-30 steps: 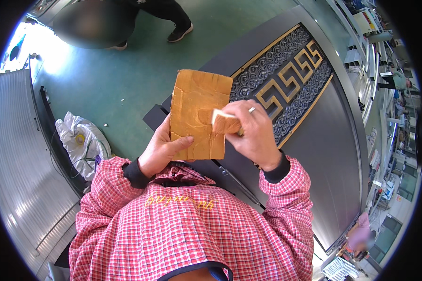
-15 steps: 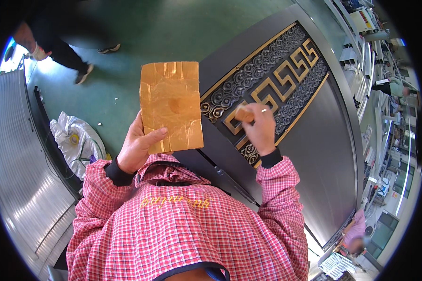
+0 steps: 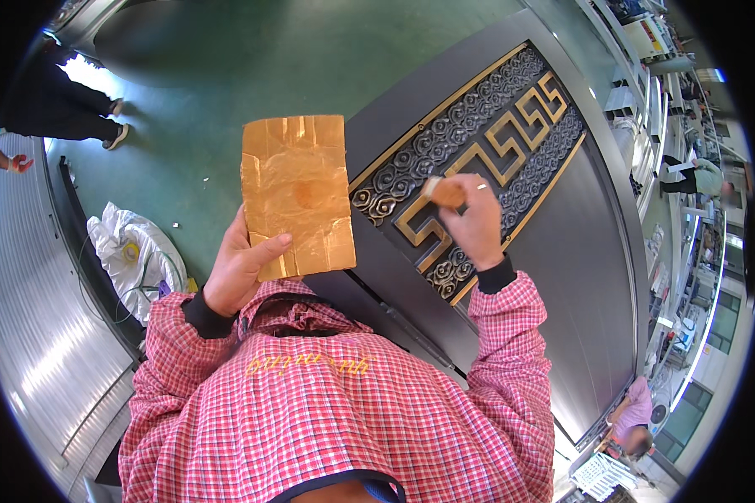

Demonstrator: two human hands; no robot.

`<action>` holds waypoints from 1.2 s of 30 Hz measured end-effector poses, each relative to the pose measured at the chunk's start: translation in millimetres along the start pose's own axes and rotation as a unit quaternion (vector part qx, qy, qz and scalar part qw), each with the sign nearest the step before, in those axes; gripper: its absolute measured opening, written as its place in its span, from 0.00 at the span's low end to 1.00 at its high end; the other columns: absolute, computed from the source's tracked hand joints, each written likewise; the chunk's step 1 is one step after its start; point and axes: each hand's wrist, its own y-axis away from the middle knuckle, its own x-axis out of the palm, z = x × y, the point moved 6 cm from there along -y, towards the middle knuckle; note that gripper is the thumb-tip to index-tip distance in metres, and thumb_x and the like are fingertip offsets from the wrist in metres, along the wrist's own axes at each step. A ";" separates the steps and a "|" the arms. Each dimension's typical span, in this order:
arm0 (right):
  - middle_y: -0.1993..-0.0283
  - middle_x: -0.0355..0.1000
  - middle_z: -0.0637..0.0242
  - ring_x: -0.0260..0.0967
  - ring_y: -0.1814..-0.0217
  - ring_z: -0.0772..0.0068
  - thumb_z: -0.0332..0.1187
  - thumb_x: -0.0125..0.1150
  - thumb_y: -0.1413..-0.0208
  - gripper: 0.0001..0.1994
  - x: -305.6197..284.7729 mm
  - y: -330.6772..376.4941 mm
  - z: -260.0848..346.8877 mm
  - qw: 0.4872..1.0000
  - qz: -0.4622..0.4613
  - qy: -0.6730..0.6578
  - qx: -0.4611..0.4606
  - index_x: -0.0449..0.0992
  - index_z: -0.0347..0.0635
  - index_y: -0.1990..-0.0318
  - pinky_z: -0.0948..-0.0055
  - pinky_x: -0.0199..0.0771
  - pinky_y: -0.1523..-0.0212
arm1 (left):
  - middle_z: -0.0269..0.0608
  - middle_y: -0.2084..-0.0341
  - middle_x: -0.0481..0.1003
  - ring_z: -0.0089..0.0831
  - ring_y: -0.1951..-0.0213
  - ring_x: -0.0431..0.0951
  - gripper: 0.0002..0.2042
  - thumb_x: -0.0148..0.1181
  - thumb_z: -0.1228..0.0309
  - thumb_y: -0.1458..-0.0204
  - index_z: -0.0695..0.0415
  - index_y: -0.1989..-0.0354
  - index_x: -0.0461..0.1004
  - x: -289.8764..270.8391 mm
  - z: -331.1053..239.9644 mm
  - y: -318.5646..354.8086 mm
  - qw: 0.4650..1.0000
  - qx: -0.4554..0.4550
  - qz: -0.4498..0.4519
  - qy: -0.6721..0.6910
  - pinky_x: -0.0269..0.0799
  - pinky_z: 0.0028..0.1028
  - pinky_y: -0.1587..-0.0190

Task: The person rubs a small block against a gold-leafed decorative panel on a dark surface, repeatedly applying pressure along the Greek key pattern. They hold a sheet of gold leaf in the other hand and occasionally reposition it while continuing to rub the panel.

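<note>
A flat rectangular piece of gold-coated cardboard (image 3: 298,172), creased and with a darker spot near its middle, is held up in my left hand (image 3: 236,272), the thumb pressed on its face. My right hand (image 3: 478,228), wearing a ring, pinches a small orange-brown pad (image 3: 450,195) with a pale edge, blurred by motion. The pad is over a dark grey door panel (image 3: 575,268); whether it touches cannot be made out. Below it lies a raised gold key-pattern strip (image 3: 505,142), flanked by bands of dark carved swirls (image 3: 411,159) with gold edging.
At left, a white plastic sack (image 3: 126,243) rests on the green floor (image 3: 226,67) near a ribbed metal sheet (image 3: 54,293). A person in dark trousers (image 3: 80,113) stands at the upper left. Other people and workshop shelving (image 3: 646,151) are along the right.
My right hand and the pad have shifted slightly rightward over the panel. The cardboard has moved a little left in view. The person at the upper left has moved further left.
</note>
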 end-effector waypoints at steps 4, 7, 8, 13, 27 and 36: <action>0.62 0.72 0.61 0.69 0.56 0.53 0.23 0.66 0.63 0.17 5.2 -0.6 -11.8 0.998 0.018 0.064 -0.005 0.71 0.44 0.62 0.60 0.69 0.55 | 0.44 0.45 0.68 0.34 0.47 0.73 0.30 0.55 0.82 0.47 0.59 0.35 0.52 1.2 1.1 -1.6 1.000 -0.005 0.008 0.011 0.74 0.34 0.48; 0.62 0.73 0.62 0.70 0.55 0.55 0.23 0.65 0.63 0.16 -1.8 -9.0 -19.2 0.998 0.001 0.055 0.031 0.70 0.44 0.63 0.61 0.69 0.54 | 0.45 0.45 0.68 0.35 0.47 0.73 0.30 0.55 0.82 0.46 0.59 0.35 0.52 -0.5 4.7 -0.2 1.000 -0.004 0.003 0.011 0.75 0.35 0.49; 0.63 0.73 0.62 0.70 0.56 0.55 0.23 0.65 0.63 0.16 -1.4 -5.3 -12.8 0.999 0.015 0.031 0.018 0.70 0.44 0.63 0.61 0.69 0.55 | 0.45 0.45 0.68 0.35 0.47 0.73 0.30 0.55 0.82 0.46 0.59 0.36 0.52 -0.2 4.5 -0.5 1.000 -0.009 0.004 0.008 0.75 0.35 0.49; 0.65 0.73 0.64 0.71 0.58 0.55 0.21 0.66 0.65 0.17 -8.2 -7.1 -18.0 0.998 -0.019 0.060 0.010 0.71 0.45 0.64 0.62 0.69 0.55 | 0.45 0.45 0.67 0.35 0.47 0.73 0.30 0.55 0.83 0.46 0.58 0.36 0.52 1.4 2.7 -1.0 0.999 -0.026 0.018 0.005 0.75 0.36 0.48; 0.70 0.72 0.63 0.70 0.61 0.56 0.19 0.61 0.66 0.14 5.9 20.0 22.5 0.966 0.245 -0.029 -0.076 0.72 0.44 0.67 0.62 0.67 0.55 | 0.44 0.45 0.68 0.33 0.46 0.71 0.27 0.54 0.82 0.46 0.62 0.38 0.55 -2.0 3.1 1.1 1.000 0.003 0.009 0.015 0.69 0.33 0.44; 0.66 0.73 0.62 0.69 0.56 0.55 0.16 0.59 0.68 0.18 22.2 20.6 16.1 0.967 0.229 -0.040 -0.098 0.73 0.44 0.65 0.62 0.66 0.51 | 0.46 0.43 0.66 0.35 0.44 0.69 0.30 0.53 0.86 0.48 0.62 0.35 0.52 -4.6 4.3 3.1 1.000 0.003 -0.009 0.000 0.67 0.34 0.42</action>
